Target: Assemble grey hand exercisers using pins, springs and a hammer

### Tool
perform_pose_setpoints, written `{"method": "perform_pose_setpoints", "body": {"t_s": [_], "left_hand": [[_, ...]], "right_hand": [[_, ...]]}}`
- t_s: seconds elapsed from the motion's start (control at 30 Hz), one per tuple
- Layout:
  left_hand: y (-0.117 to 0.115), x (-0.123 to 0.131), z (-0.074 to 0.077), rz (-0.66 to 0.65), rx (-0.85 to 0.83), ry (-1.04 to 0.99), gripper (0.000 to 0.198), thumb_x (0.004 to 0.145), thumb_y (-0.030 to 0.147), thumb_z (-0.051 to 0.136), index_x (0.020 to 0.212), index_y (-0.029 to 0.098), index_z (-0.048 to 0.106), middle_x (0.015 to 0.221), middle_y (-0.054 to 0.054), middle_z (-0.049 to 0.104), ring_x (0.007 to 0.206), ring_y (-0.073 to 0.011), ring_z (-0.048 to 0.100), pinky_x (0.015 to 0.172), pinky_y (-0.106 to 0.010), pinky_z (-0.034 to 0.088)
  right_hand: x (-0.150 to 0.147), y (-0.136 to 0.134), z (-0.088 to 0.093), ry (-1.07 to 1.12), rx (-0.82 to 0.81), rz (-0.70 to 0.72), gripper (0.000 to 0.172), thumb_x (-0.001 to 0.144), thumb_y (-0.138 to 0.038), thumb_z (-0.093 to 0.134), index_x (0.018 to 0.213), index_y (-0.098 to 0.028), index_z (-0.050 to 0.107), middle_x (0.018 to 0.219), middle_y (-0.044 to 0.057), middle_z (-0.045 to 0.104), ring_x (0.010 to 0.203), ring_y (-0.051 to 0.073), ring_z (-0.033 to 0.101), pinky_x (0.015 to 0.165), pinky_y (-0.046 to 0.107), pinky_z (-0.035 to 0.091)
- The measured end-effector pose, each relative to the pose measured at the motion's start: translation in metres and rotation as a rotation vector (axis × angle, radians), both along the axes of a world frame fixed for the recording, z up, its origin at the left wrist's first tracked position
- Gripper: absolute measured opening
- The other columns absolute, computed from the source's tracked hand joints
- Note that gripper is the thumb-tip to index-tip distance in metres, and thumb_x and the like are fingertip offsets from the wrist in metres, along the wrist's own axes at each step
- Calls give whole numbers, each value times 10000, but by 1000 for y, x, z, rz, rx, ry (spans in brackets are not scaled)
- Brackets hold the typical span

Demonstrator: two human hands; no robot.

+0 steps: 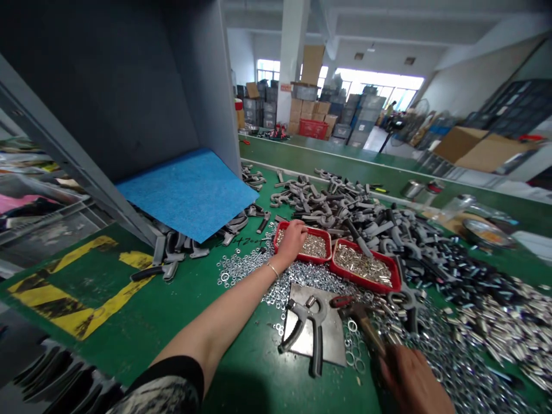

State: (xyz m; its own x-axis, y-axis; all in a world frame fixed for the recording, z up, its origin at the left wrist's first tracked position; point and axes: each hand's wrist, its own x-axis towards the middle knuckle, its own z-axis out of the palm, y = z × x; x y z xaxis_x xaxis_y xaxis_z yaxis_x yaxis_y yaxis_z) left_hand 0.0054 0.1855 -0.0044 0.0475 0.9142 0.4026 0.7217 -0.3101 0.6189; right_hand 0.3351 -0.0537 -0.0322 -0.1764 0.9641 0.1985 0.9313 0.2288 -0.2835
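My left hand reaches over the left red tray of small metal pins; its fingers are curled down and pressed together, and what they hold is hidden. My right hand, at lower right, is wrapped round the wooden handle of a hammer. The hammer's head lies by the right edge of a steel plate. On that plate rests a grey metal hand tool with two black-gripped handles. A red-handled tool lies beside the hammer head.
A second red tray holds more metal pieces. Behind the trays is a heap of grey tool parts. Metal rings and silver cylinders are scattered around. At left, a blue sheet lies by a grey cabinet.
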Motion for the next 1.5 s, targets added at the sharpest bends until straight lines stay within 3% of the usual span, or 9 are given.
{"method": "perform_pose_setpoints", "body": {"t_s": [0.23,0.37,0.5,0.77,0.9,1.03,1.13,1.3,1.5], "left_hand": [[-22,-26,2,-63,-86,-273,183,929,144,506,1002,143,674,864,-25,708,714,-130,678,706,-245,536],[-41,-23,5,-91,-97,-354,189,923,158,519,1020,153,682,920,-34,704,751,-131,676,763,-256,534],[-67,-27,12,-146,-118,-373,165,889,151,570,974,180,709,901,-27,706,892,-162,673,878,-296,509],[-115,-32,10,-296,-496,-743,137,836,232,653,945,152,632,759,-25,714,757,-175,709,784,-318,531],[-124,-14,1,-412,-539,-455,110,878,238,589,908,166,665,741,-8,700,748,-166,682,745,-284,505],[-124,-1,-9,-428,-381,-68,159,915,231,537,924,192,691,914,-23,696,879,-166,632,798,-261,462],[-122,4,-10,-433,-363,7,180,934,234,516,933,183,688,962,-38,674,909,-175,610,816,-268,449],[-119,9,-8,-436,-349,117,179,939,220,510,915,176,682,920,-39,659,888,-180,602,797,-274,445],[-122,13,-13,-417,-306,230,181,959,228,492,923,177,662,922,-48,643,904,-195,590,825,-302,448]], "right_hand": [[-39,1,45,408,-518,45,397,882,-501,522,1144,-220,624,1005,102,727,883,276,689,783,356,546],[-70,10,53,335,-529,55,417,923,-511,439,1194,-230,585,1077,119,726,921,276,690,813,354,522],[-89,23,54,221,-638,131,374,939,-498,376,1012,-218,613,866,104,748,764,271,695,696,342,513],[-93,33,54,262,-628,88,419,943,-534,361,981,-213,626,796,94,723,727,276,669,688,360,498],[-85,39,49,498,-683,101,451,935,-576,407,908,-218,681,827,55,725,764,244,653,718,322,508],[-78,30,42,757,-560,-114,507,873,-643,491,1056,-219,701,986,65,742,928,261,658,845,310,514],[-76,19,29,890,-561,-220,544,825,-678,548,1091,-224,683,994,66,736,987,269,658,876,313,520],[-79,8,11,1049,-589,-226,476,846,-637,571,1077,-234,674,1035,72,717,966,241,661,867,313,536],[-83,9,11,1143,-638,-221,416,855,-606,588,1021,-232,660,938,50,697,924,218,651,808,289,543]]}}
